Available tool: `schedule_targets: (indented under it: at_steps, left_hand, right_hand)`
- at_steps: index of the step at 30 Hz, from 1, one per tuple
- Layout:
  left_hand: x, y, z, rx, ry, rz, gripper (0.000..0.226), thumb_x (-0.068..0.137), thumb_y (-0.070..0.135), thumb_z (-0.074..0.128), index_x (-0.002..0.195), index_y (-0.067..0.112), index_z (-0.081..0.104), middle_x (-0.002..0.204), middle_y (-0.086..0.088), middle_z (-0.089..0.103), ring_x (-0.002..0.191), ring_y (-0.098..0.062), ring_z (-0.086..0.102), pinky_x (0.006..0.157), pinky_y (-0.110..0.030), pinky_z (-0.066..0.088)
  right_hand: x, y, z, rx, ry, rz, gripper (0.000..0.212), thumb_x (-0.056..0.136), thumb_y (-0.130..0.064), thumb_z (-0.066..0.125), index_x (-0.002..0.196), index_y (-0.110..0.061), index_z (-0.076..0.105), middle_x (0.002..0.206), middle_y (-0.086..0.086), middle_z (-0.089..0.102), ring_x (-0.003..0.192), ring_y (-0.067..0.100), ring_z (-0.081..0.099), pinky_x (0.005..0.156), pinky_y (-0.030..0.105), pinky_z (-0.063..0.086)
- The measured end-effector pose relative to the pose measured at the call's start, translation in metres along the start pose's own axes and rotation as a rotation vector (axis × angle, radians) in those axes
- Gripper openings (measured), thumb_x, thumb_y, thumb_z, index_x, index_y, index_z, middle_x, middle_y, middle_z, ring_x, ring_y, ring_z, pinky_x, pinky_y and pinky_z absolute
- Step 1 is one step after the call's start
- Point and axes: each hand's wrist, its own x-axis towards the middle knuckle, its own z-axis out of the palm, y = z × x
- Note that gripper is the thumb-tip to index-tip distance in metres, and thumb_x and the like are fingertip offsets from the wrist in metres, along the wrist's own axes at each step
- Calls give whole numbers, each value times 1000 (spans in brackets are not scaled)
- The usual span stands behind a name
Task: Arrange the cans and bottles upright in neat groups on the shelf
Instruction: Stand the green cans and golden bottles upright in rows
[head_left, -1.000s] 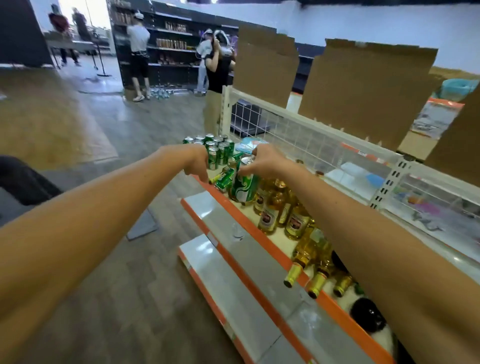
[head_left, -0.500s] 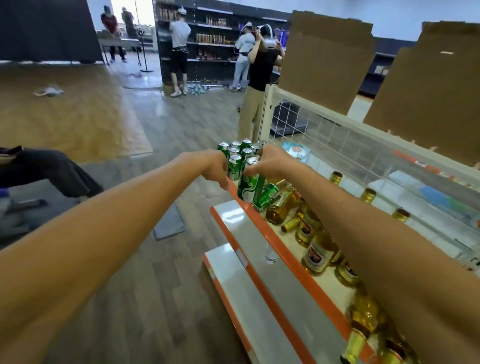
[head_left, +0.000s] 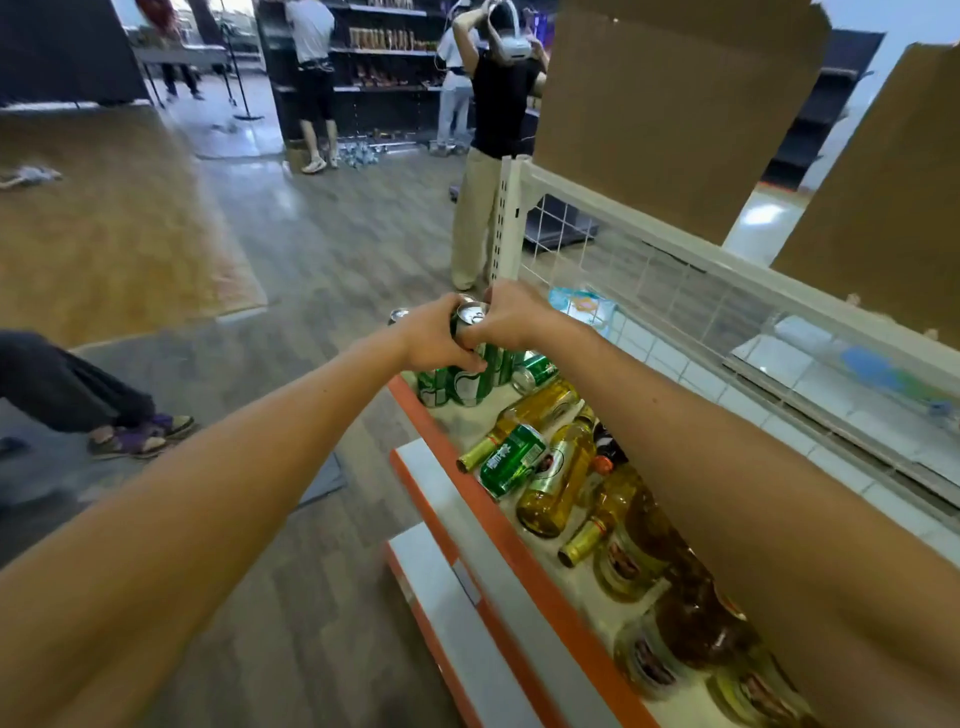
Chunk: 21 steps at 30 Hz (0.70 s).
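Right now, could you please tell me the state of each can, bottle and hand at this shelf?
left hand: grips the upright can
right hand: holds the same can near its top
upright can: standing among other upright green cans
far green can: lying on its side
yellow bottles: lying down, jumbled
near green can: lying on the yellow bottles

Setting: a shop floor. Evidence: tiered retail shelf (head_left: 519, 561) with orange front edges and a white wire-mesh back (head_left: 649, 270), stocked with green cans (head_left: 470, 387) and amber bottles (head_left: 558, 478). Dark shelving units (head_left: 384, 47) along the far wall carry rows of goods. People (head_left: 311, 78) stand at them.
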Motion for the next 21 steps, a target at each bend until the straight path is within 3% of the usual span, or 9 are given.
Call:
schedule_targets:
  at_steps: [4, 9, 11, 16, 18, 21]
  left_hand:
    - [31, -19, 18, -4, -40, -32, 76, 66, 30, 87, 126, 16, 44, 108, 0, 60, 96, -19, 58, 84, -35, 50]
    - [67, -50, 46, 119, -134, -94, 74, 43, 52, 76, 103, 17, 51, 93, -4, 64, 81, -21, 63, 72, -44, 58]
    - [76, -61, 56, 168, -177, -109, 73, 47, 51, 77, 104, 14, 49, 93, -5, 62, 81, -22, 61, 71, -45, 58]
    - [87, -77, 71, 285, -159, -108, 74, 56, 47, 80, 111, 11, 46, 111, -9, 54, 96, -32, 59, 80, -46, 55]
    - [90, -83, 77, 363, -158, -95, 79, 64, 47, 80, 123, 9, 43, 120, -12, 47, 104, -35, 58, 85, -47, 53]
    - [94, -92, 83, 409, -145, -75, 72, 71, 44, 76, 125, 7, 44, 124, -13, 47, 107, -35, 58, 83, -44, 52]
  right_hand:
    - [28, 19, 11, -19, -32, 31, 39, 64, -36, 80, 90, -11, 65, 92, 10, 68, 87, 27, 67, 71, 40, 55]
    - [50, 44, 12, -27, -77, 106, 55, 78, -43, 76, 119, -10, 59, 114, 5, 62, 104, 24, 61, 88, 36, 53]
    - [56, 57, 12, -45, -86, 147, 47, 86, -41, 71, 118, -10, 56, 115, 4, 58, 106, 23, 58, 85, 30, 48]
    - [65, 80, 21, -91, -101, 278, 70, 90, -47, 65, 141, -4, 44, 141, 14, 49, 124, 29, 51, 98, 36, 44]
    - [66, 83, 24, -106, -114, 313, 71, 90, -48, 64, 142, -3, 44, 142, 14, 49, 124, 29, 51, 99, 36, 45]
    - [67, 83, 31, -105, -105, 340, 64, 91, -46, 64, 136, -3, 49, 136, 14, 53, 120, 29, 53, 97, 36, 45]
